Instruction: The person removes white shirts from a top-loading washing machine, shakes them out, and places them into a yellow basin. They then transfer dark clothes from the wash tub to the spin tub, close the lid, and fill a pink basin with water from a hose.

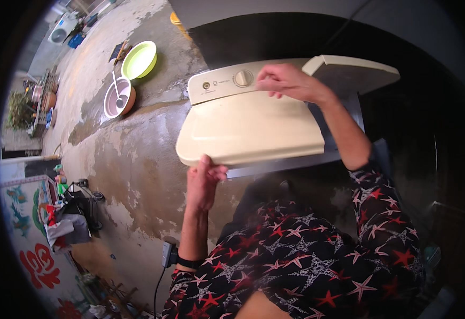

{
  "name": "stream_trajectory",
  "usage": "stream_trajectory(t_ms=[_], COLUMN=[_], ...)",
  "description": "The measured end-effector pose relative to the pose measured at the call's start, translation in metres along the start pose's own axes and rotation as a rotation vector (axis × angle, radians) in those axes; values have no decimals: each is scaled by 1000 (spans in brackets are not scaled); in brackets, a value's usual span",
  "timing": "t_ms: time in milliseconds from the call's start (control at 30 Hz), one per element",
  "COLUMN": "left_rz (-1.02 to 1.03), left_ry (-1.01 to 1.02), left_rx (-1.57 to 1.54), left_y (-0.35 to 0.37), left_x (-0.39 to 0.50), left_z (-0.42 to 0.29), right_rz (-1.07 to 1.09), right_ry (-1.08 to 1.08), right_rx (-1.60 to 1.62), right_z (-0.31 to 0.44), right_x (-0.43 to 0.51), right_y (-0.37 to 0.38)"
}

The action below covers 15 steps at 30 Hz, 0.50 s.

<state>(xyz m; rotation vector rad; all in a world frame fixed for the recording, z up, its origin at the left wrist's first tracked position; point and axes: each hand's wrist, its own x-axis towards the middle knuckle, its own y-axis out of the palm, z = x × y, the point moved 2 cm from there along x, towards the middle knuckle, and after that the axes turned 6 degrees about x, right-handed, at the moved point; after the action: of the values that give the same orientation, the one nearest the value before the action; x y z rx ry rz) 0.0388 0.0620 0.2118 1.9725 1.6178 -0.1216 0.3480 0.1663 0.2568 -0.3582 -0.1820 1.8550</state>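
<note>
A cream washing machine lid (248, 127) lies lowered in front of me. My left hand (204, 179) is at its near left corner, with the thumb on top and the fingers curled by the edge. My right hand (282, 81) is over the control panel (222, 84), its fingers bent just right of a round knob (243, 78). What lies under those fingers is hidden. To the right, a second cream lid (360, 65) stands raised, and dark machine parts show below it.
On the wet concrete floor (144, 147) at the left stand a yellow-green basin (140, 60) and a pinkish basin (114, 104) with a ladle (116, 89). A dark wall (256, 40) rises behind the machine. Farther left are a cloth-draped black object (69, 227) and potted plants (20, 109).
</note>
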Motion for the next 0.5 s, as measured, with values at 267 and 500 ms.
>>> stream_trajectory(t_ms=[267, 500], left_rz=[-38, 134], left_ry=[309, -68], left_rx=[-59, 643], left_y=[57, 36], left_x=[86, 143], left_z=[-78, 107], right_rz=[-922, -1041], right_ry=[375, 345], right_rx=[255, -20], right_z=[-118, -256], right_x=[-187, -208], right_y=[-57, 27])
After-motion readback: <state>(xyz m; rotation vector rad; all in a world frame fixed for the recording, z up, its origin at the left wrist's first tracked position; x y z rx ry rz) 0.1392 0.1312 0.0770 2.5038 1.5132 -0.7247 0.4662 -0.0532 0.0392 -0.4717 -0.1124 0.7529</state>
